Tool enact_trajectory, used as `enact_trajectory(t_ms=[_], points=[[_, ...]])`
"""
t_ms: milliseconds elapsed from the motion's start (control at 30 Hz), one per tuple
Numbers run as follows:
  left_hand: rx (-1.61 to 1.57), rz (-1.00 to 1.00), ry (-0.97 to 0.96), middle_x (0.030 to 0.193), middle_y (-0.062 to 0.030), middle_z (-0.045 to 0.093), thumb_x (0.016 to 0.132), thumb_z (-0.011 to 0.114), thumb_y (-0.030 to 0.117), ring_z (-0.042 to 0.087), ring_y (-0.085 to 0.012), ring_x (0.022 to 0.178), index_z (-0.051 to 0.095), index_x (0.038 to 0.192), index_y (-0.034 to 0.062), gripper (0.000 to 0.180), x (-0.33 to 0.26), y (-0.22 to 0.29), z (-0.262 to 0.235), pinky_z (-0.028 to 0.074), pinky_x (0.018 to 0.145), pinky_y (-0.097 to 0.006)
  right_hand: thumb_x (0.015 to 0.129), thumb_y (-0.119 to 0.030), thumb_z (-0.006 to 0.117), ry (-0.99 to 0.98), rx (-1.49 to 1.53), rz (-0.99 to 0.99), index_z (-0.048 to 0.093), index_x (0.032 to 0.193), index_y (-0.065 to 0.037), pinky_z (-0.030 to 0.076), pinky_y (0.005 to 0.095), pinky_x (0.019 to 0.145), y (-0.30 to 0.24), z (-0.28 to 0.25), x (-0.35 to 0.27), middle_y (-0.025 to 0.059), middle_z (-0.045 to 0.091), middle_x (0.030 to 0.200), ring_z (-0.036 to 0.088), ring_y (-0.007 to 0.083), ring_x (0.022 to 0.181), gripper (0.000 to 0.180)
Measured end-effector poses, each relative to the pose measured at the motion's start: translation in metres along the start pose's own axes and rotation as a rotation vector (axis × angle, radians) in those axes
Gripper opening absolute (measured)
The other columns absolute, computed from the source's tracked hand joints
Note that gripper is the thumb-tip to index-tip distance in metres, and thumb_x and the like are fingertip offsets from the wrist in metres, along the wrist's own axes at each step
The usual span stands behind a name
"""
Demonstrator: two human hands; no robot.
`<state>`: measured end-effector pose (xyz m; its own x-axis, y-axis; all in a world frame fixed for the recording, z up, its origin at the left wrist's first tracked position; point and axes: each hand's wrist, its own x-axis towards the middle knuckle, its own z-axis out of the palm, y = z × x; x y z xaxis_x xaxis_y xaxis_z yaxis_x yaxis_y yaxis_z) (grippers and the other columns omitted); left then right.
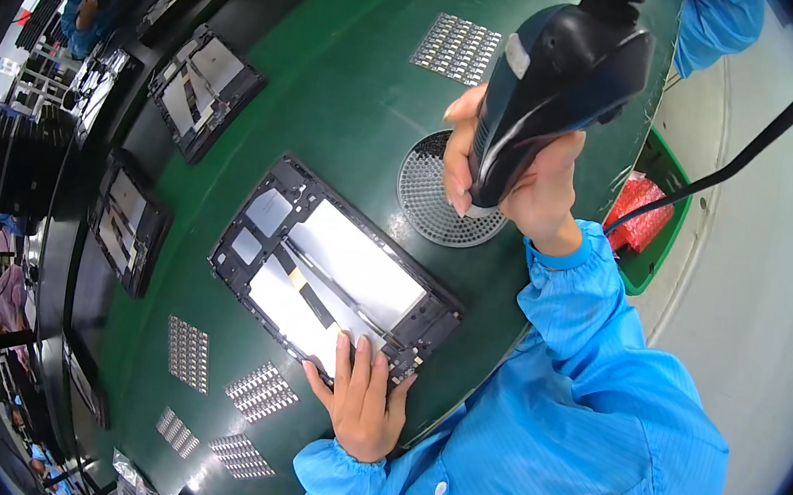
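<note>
Open tablet chassis [336,275], 1 unit, on green desk [356,79], long axis upper-left to lower-right; left hand [361,398] pressed flat, fingers together, on its near edge; right hand [529,179], up-right, clenched around electric screwdriver [554,80] above perforated round tray [425,202].

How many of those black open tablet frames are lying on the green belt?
4, maybe more hidden at the dark rim: one under the left hand at, one at, one at, one far off.

I see the open device frame [336,275] lying at the surface's [355,89] near edge, the round perforated pad [430,203] just behind-right, and small parts sheets [260,393] left along that edge.
</note>
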<state>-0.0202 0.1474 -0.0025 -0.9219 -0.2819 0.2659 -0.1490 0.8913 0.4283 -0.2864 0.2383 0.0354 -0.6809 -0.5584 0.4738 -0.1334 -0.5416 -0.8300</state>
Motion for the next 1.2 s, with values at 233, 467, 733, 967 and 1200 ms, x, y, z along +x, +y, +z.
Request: enact_trajectory(t_ms=[233,467,733,967,1200], points=[[0.028,0.010,-0.128,0.123,-0.0204,0.054,0.059,0.080,0.013,0.042,-0.0402,0.124,0.059,0.107,-0.0025,0.054,0.013,0.005,-0.013,0.017,0.105,-0.060,0.084,-0.071,0.032,0.103,-0.076,-0.046,0.052,0.107,0.007,0.042,0.0210,0.045,-0.016,-0.031,0.012,0.0091,0.057,0.061,0.054,0.0098,0.049,0.084],[0.076,0.105,-0.085,0.128,-0.0209,0.048,0.062,0.081,0.031,0.039,-0.0409,0.125,0.057,0.112,-0.0006,0.064,0.099,0.031,-0.009,0.022,0.101,-0.060,0.071,-0.028,0.080,0.010,-0.089,-0.201,0.055,0.103,0.004,0.042,0.0215,0.045,-0.019,-0.047,0.030,0.0028,0.057,0.061,0.052,0.0074,0.048,0.051],[0.136,0.075,-0.186,0.137,-0.0272,0.030,0.057,0.079,0.046,0.028,-0.0408,0.129,0.029,0.136,0.0005,0.104,0.198,0.072,0.063,0.027,0.098,-0.057,0.067,-0.011,0.083,0.300,-0.371,-0.134,0.056,0.093,-0.001,0.044,0.0189,0.049,-0.031,-0.069,0.049,0.0017,0.060,0.067,0.055,0.0055,0.056,0.039],[0.026,0.094,0.014,0.129,-0.0237,0.038,0.056,0.078,0.036,0.035,-0.0378,0.122,0.034,0.130,-0.0030,0.094,0.247,0.052,0.083,0.030,0.099,-0.047,0.074,0.000,0.073,0.282,-0.518,-0.305,0.054,0.105,0.003,0.040,0.0199,0.045,-0.015,-0.094,0.070,0.0014,0.058,0.062,0.053,0.0060,0.051,0.036],[-0.042,0.124,0.152,0.129,-0.0248,0.038,0.053,0.079,0.035,0.035,-0.0405,0.121,0.036,0.127,-0.0023,0.093,0.272,0.033,0.093,0.028,0.100,-0.048,0.069,-0.004,0.078,0.344,-0.493,-0.196,0.059,0.094,-0.001,0.032,0.0167,0.049,-0.008,-0.099,0.072,-0.0069,0.052,0.067,0.042,-0.0003,0.058,0.031]])
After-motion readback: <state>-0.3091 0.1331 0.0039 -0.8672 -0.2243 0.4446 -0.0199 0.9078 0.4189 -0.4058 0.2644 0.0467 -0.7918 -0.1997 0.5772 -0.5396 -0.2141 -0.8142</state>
